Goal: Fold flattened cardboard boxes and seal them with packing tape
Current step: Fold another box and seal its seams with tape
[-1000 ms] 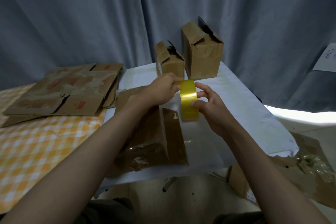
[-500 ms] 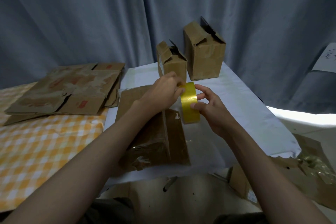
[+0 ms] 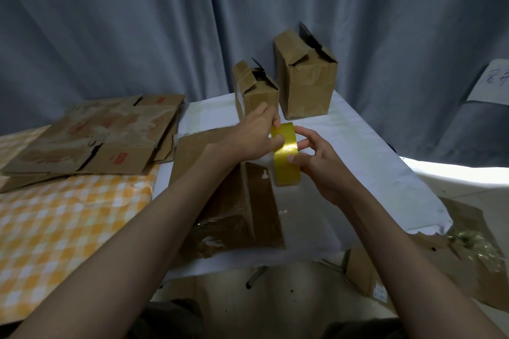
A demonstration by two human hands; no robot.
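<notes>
Wall: a grey-blue curtain (image 3: 137, 22) in long vertical folds fills the view from 9 to 3 o'clock.
Desk: a desk (image 3: 366, 146) under a white cover stands at centre; a second desk (image 3: 55, 228) at 8 o'clock touches its left edge and carries an orange and white checked cloth.
Floor: a pale floor (image 3: 234, 305) with small dark specks shows at 6 o'clock.
Light: the room is dim; a bright patch (image 3: 454, 170) lies at 3 o'clock.
Paper: a white sheet (image 3: 493, 82) with handwriting, too blurred to read, hangs at 2 o'clock.
</notes>
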